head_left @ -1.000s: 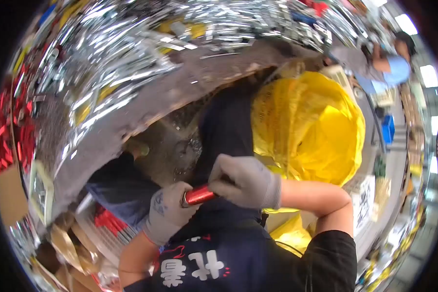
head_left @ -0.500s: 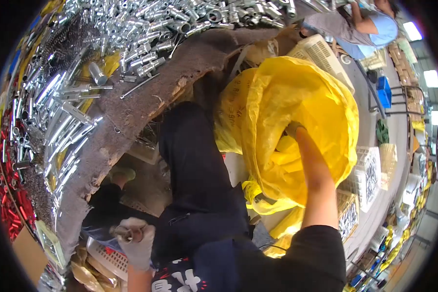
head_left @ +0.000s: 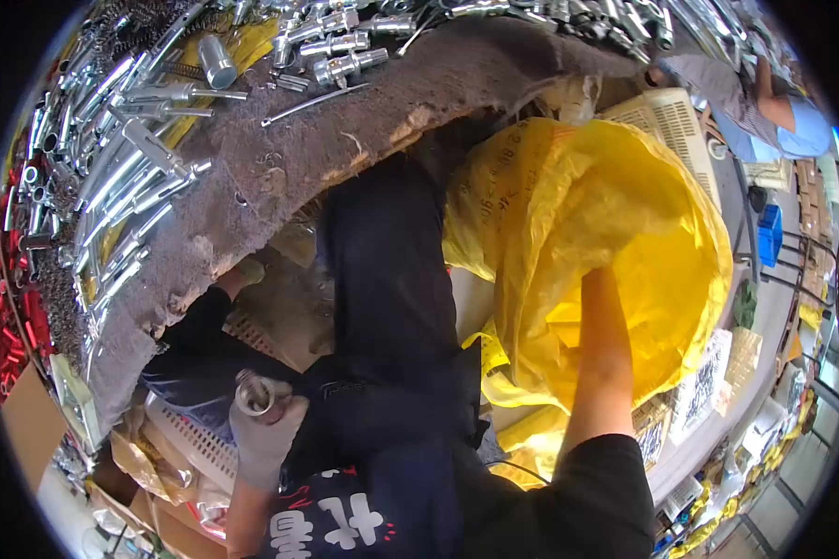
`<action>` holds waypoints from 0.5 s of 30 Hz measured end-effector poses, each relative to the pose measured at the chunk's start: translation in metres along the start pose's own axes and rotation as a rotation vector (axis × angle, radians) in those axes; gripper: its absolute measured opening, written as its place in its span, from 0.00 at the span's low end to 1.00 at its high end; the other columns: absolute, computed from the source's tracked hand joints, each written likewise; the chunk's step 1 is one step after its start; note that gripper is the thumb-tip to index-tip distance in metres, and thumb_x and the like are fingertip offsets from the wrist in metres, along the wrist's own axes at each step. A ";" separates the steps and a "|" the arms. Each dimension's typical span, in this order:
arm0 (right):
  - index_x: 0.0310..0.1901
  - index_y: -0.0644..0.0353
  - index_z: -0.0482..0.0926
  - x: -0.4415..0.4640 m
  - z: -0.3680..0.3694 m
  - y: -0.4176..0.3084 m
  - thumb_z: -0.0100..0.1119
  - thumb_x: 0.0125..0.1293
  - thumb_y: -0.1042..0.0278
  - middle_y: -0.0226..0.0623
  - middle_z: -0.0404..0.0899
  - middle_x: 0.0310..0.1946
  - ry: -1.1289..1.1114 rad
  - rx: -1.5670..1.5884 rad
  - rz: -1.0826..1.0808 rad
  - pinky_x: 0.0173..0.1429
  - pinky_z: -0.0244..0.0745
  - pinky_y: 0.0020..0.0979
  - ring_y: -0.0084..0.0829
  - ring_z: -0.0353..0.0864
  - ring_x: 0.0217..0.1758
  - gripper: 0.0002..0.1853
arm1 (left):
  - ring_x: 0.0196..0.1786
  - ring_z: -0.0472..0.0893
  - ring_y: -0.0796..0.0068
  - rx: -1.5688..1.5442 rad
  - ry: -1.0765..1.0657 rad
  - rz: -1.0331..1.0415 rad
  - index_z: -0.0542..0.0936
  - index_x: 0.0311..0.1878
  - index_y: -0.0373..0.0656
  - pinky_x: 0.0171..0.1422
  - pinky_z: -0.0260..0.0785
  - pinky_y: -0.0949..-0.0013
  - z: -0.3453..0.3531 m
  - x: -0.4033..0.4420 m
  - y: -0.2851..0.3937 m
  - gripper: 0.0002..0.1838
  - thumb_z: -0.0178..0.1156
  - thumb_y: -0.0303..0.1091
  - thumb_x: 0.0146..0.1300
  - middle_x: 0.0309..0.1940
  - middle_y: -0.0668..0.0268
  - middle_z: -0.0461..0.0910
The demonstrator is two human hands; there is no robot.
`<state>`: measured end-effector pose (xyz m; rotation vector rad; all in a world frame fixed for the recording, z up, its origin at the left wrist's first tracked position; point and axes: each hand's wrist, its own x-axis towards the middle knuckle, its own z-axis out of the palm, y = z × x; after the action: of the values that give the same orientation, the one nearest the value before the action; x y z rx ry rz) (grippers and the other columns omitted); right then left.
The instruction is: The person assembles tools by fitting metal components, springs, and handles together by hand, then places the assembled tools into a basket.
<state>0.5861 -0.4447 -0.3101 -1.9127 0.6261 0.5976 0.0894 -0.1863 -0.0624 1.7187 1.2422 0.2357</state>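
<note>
In a white glove, my left hand (head_left: 268, 430) is closed around a hollow metal fitting (head_left: 254, 395), its round open end facing up by my thigh. My right forearm (head_left: 606, 345) reaches down into a large yellow plastic sack (head_left: 531, 242) that gapes wide beside my leg. The right hand itself is hidden behind the sack's folds, so its fingers and anything in them cannot be seen. Dark printed marks show on the sack's outer side.
A brown padded table edge (head_left: 242, 177) curves in front of me, heaped with shiny metal fittings (head_left: 345, 47) and rods. Red parts (head_left: 14, 321) lie at far left. Plastic crates (head_left: 671, 130) stand beyond the sack. Another person (head_left: 764, 107) works at upper right.
My right hand has gone deeper into the sack, out of sight. My left hand has turned, showing the fitting's open end. The view has shifted, with the table edge and sack appearing closer.
</note>
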 end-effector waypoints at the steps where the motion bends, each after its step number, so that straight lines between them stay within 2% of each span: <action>1: 0.49 0.50 0.75 -0.017 -0.020 0.001 0.57 0.68 0.52 0.31 0.78 0.33 -0.036 0.169 0.055 0.39 0.77 0.27 0.27 0.78 0.32 0.15 | 0.32 0.78 0.79 -0.010 -0.041 0.004 0.78 0.38 0.39 0.38 0.71 0.73 0.004 0.003 0.004 0.14 0.69 0.23 0.46 0.28 0.69 0.78; 3: 0.49 0.49 0.75 -0.072 -0.069 0.004 0.58 0.67 0.50 0.30 0.77 0.32 -0.168 0.402 0.089 0.38 0.77 0.26 0.26 0.77 0.31 0.16 | 0.30 0.79 0.77 -0.029 -0.118 0.005 0.79 0.37 0.39 0.38 0.71 0.71 0.006 0.005 0.007 0.14 0.71 0.26 0.46 0.27 0.67 0.79; 4: 0.49 0.48 0.74 -0.115 -0.091 0.001 0.59 0.67 0.49 0.29 0.77 0.32 -0.240 0.465 0.048 0.38 0.77 0.26 0.25 0.77 0.31 0.16 | 0.29 0.79 0.75 0.047 -0.151 0.141 0.79 0.37 0.39 0.37 0.71 0.70 0.002 0.007 0.004 0.15 0.73 0.28 0.46 0.28 0.65 0.80; 5: 0.52 0.51 0.71 -0.158 -0.113 -0.003 0.59 0.68 0.52 0.34 0.77 0.35 -0.451 0.449 -0.116 0.41 0.77 0.29 0.29 0.78 0.35 0.17 | 0.30 0.79 0.76 0.029 -0.162 0.191 0.79 0.37 0.39 0.38 0.71 0.71 0.000 0.005 0.006 0.14 0.72 0.27 0.46 0.28 0.66 0.80; 6: 0.57 0.51 0.69 -0.209 -0.118 -0.011 0.59 0.67 0.58 0.37 0.77 0.39 -0.477 0.464 -0.222 0.44 0.76 0.35 0.34 0.78 0.41 0.20 | 0.31 0.79 0.77 0.016 -0.161 0.233 0.79 0.36 0.39 0.39 0.71 0.71 -0.001 0.001 0.016 0.14 0.72 0.26 0.46 0.28 0.67 0.79; 7: 0.63 0.53 0.66 -0.256 -0.111 -0.020 0.59 0.67 0.57 0.42 0.78 0.45 -0.436 0.379 -0.318 0.52 0.76 0.40 0.40 0.79 0.47 0.25 | 0.32 0.79 0.78 0.011 -0.147 0.269 0.79 0.36 0.39 0.40 0.71 0.72 -0.006 -0.002 0.020 0.13 0.72 0.25 0.47 0.28 0.68 0.79; 8: 0.67 0.57 0.62 -0.297 -0.105 -0.031 0.58 0.67 0.57 0.45 0.77 0.49 -0.491 0.310 -0.406 0.57 0.75 0.44 0.43 0.79 0.52 0.30 | 0.32 0.79 0.77 0.055 -0.176 0.293 0.79 0.36 0.39 0.40 0.72 0.72 -0.012 -0.004 0.012 0.14 0.73 0.26 0.47 0.28 0.66 0.80; 9: 0.67 0.61 0.60 -0.298 -0.114 -0.023 0.62 0.63 0.52 0.45 0.78 0.46 -0.637 0.311 -0.399 0.54 0.77 0.41 0.41 0.81 0.48 0.36 | 0.33 0.80 0.77 0.104 -0.207 0.308 0.79 0.37 0.39 0.39 0.72 0.71 -0.020 -0.008 0.002 0.15 0.73 0.27 0.48 0.29 0.65 0.81; 10: 0.65 0.63 0.62 -0.315 -0.096 -0.032 0.64 0.60 0.57 0.43 0.79 0.44 -0.724 0.244 -0.454 0.52 0.78 0.39 0.39 0.81 0.45 0.35 | 0.31 0.82 0.72 0.141 -0.217 0.348 0.78 0.35 0.39 0.37 0.72 0.69 -0.027 -0.011 0.004 0.14 0.73 0.28 0.48 0.28 0.62 0.81; 11: 0.63 0.64 0.63 -0.343 -0.076 -0.048 0.65 0.58 0.61 0.42 0.79 0.42 -0.807 0.182 -0.514 0.50 0.78 0.37 0.37 0.82 0.42 0.34 | 0.30 0.82 0.70 0.144 -0.268 0.259 0.78 0.35 0.40 0.36 0.72 0.69 -0.037 -0.016 0.007 0.13 0.73 0.28 0.49 0.27 0.62 0.81; 13: 0.57 0.64 0.66 -0.392 -0.027 -0.074 0.64 0.49 0.74 0.39 0.79 0.39 -0.806 -0.242 -0.505 0.47 0.77 0.32 0.31 0.81 0.37 0.31 | 0.29 0.82 0.68 0.129 -0.366 0.091 0.77 0.34 0.40 0.33 0.71 0.67 -0.059 -0.023 0.008 0.13 0.72 0.29 0.49 0.26 0.62 0.80; 14: 0.52 0.63 0.68 -0.399 -0.008 -0.075 0.58 0.41 0.83 0.39 0.79 0.40 -0.905 -0.445 -0.756 0.45 0.76 0.31 0.30 0.81 0.37 0.31 | 0.27 0.82 0.64 0.170 -0.322 0.169 0.76 0.34 0.40 0.31 0.70 0.65 -0.065 -0.027 -0.005 0.13 0.72 0.30 0.49 0.25 0.60 0.79; 15: 0.47 0.63 0.76 -0.415 0.015 -0.078 0.67 0.40 0.79 0.38 0.81 0.37 -0.955 -0.485 -0.996 0.47 0.75 0.27 0.29 0.81 0.37 0.26 | 0.27 0.82 0.62 0.199 -0.289 0.198 0.76 0.34 0.41 0.31 0.70 0.64 -0.074 -0.031 -0.014 0.14 0.72 0.30 0.49 0.25 0.59 0.79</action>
<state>0.3266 -0.3347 0.0048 -1.7750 -1.0991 0.8999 0.0203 -0.1686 -0.0240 1.9700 0.9086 -0.0231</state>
